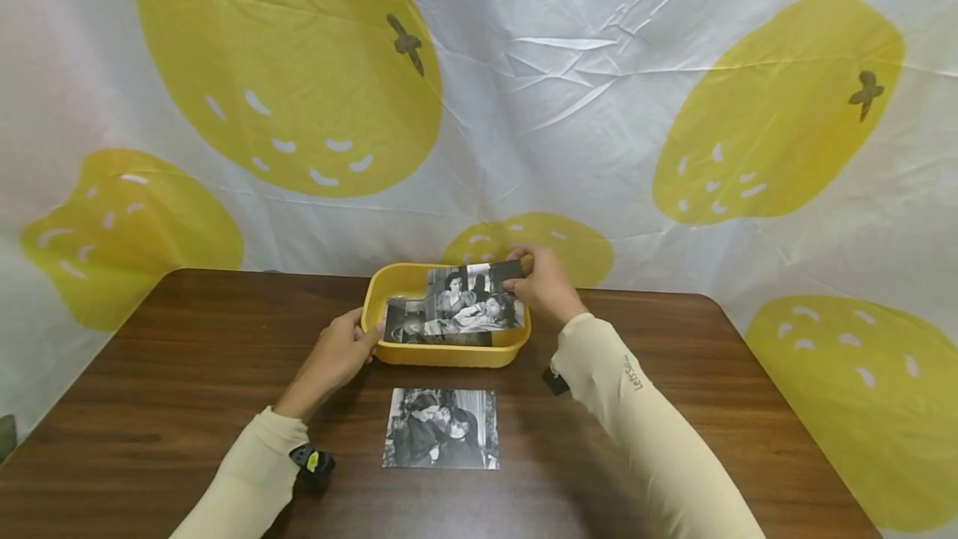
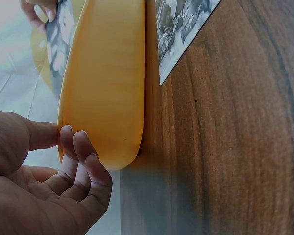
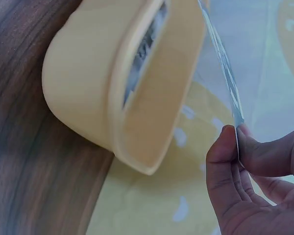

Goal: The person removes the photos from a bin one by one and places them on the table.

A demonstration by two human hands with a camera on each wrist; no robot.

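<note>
A yellow plastic basin [image 1: 449, 356] stands near the back edge of the table. My left hand [image 1: 340, 352] grips its left end, thumb over the rim and fingers against the outer wall, as the left wrist view also shows. Between thumb and fingers, my right hand [image 1: 545, 281] pinches a black-and-white photo [image 1: 479, 299] by its right edge, above the basin's right part. In the right wrist view that photo [image 3: 224, 63] is seen edge-on, clear of the rim. Inside the basin lies at least one more black-and-white photo [image 1: 404, 318], partly covered.
Another black-and-white photo [image 1: 441, 429] lies flat on the brown wooden table [image 1: 187, 389], in front of the basin. A white cloth [image 1: 524, 131] with large yellow fruit prints hangs right behind the table's back edge.
</note>
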